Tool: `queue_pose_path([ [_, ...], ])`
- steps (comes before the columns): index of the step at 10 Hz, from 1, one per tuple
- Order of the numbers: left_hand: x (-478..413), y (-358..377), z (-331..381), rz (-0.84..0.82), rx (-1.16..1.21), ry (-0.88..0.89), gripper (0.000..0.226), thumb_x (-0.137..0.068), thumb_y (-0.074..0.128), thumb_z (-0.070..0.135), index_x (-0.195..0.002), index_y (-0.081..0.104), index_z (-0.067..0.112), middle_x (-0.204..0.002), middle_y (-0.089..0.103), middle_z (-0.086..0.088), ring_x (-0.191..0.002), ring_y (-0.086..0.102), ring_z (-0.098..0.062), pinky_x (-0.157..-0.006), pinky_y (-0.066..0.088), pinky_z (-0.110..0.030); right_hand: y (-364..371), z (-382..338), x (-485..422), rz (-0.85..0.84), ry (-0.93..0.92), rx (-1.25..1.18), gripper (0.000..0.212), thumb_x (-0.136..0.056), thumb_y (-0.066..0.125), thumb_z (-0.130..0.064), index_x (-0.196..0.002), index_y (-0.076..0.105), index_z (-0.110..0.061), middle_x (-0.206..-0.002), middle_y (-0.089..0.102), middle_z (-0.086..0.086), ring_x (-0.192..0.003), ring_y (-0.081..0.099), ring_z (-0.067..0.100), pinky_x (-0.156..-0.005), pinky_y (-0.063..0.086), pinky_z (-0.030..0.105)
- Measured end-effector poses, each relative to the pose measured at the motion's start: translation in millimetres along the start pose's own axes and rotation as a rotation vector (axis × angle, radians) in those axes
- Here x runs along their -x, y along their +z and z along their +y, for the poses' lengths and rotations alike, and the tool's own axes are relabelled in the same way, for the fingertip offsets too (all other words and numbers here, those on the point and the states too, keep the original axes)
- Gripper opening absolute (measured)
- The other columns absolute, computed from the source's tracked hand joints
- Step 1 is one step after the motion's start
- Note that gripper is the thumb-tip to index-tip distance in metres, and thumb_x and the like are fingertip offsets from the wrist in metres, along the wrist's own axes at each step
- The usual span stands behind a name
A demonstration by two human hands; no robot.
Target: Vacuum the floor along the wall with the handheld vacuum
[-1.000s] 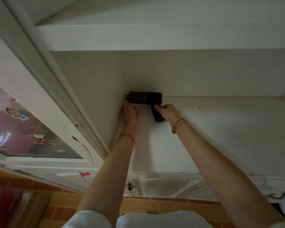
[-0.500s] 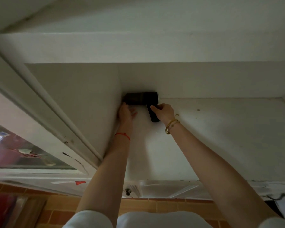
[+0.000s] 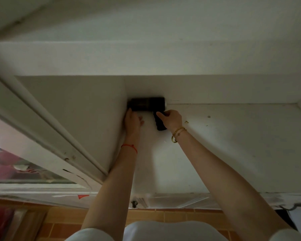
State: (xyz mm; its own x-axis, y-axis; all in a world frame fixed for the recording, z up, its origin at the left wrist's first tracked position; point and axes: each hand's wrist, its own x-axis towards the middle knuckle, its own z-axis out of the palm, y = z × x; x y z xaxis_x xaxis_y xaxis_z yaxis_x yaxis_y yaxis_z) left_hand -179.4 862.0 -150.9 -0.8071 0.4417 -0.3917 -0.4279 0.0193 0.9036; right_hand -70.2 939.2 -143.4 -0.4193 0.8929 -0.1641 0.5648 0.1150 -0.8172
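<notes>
Vacuum [image 3: 147, 104] sat in the far left corner of the white floor [image 3: 233, 145], nozzle at the side wall [image 3: 80, 115]. Your right hand [image 3: 170, 119] gripped its handle; your left hand [image 3: 133, 121] lay open beside it. Specks [image 3: 208, 116] along the far edge, rightward, remained; most of the run looked undone.

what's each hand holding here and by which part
The right hand grips the black handheld vacuum by its handle, which juts down from the barrel. The left hand holds nothing; it rests by the barrel's front end in the corner.
</notes>
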Motion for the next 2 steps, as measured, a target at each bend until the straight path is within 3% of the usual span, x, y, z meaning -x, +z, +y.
queue_pose_path([
  [1, 6.6, -9.0, -3.7, -0.019, -0.147, 0.086, 0.048, -0.095, 0.044, 0.012, -0.143, 0.045, 0.010, -0.105, 0.062, -0.010, -0.084, 0.063, -0.023, -0.078, 0.056, -0.035, -2.8, 1.2, 2.1, -0.011, -0.026, 0.013, 0.057, -0.095, 0.058, -0.037, -0.050, 0.030, -0.017, -0.049, 0.035, -0.001, -0.048, 0.034, 0.013, -0.054, 0.026, 0.031],
  [2, 12.6, -17.5, -7.1, -0.055, -0.421, 0.231, 0.052, -0.088, 0.052, 0.011, -0.140, 0.049, 0.008, -0.133, 0.057, -0.020, -0.110, 0.061, -0.037, -0.099, 0.049, -0.049, -14.9, 2.1, 10.9, 0.000, -0.048, -0.006, 0.053, -0.097, 0.053, -0.033, -0.052, 0.031, -0.016, -0.053, 0.037, 0.001, -0.053, 0.036, 0.016, -0.055, 0.026, 0.031],
])
